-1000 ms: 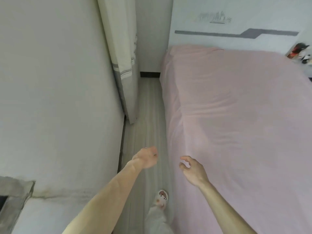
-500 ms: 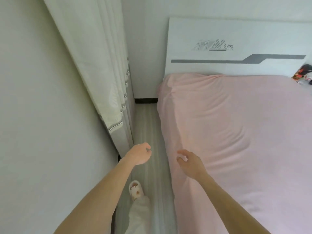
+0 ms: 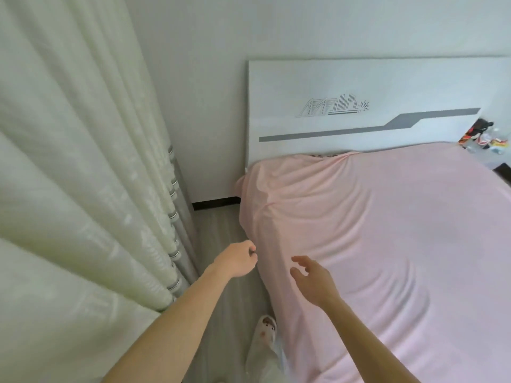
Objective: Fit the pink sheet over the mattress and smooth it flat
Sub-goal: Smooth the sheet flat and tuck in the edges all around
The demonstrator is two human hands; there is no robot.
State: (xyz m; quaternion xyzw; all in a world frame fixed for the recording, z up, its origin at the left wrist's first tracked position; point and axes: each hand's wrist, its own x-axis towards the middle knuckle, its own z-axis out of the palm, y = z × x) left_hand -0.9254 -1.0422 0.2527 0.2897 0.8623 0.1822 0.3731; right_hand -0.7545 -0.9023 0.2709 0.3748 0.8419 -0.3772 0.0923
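Left grip point(image 3: 237, 262): curled narrow, empty, beside pink sheet point(image 3: 387, 244) edge
Right grip point(image 3: 313, 277): wide, fingers relaxed, over pink sheet

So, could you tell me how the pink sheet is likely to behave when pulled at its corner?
Probably floppy: the pink sheet lies in soft folds and bunches at the corner by the headboard. Likely light, since it drapes down the side. It may slide easily; a patterned strip of mattress shows at the top.
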